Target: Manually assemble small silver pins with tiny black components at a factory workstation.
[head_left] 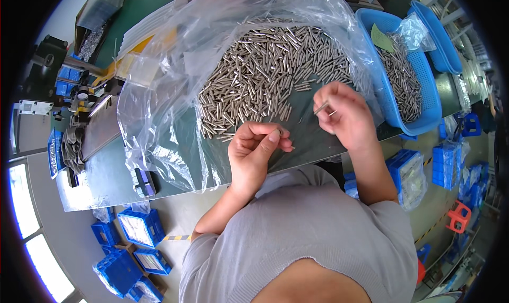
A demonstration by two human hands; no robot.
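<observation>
A wide heap of small grey metal pins (254, 69) lies on a clear plastic sheet (154, 112) over the dark green table. At the near edge of the heap, my left hand (253, 153) is closed in a pinch; a small piece shows at its fingertips, too little of it to name. My right hand (347, 117) is raised to the right of it, slightly blurred, its fingers closed on a slim metal pin (321, 108). Beyond my right hand stands a blue plastic basket (430, 99) filled with similar pins, with a green card (382, 39) on top.
Another blue basket (440, 43) with a clear bag stands at the far right. On the left are a dark machine (50, 64) and a small dark purple-edged object (143, 182) near the table edge (106, 202). Blue crates (140, 226) and a red stool (459, 216) stand on the floor.
</observation>
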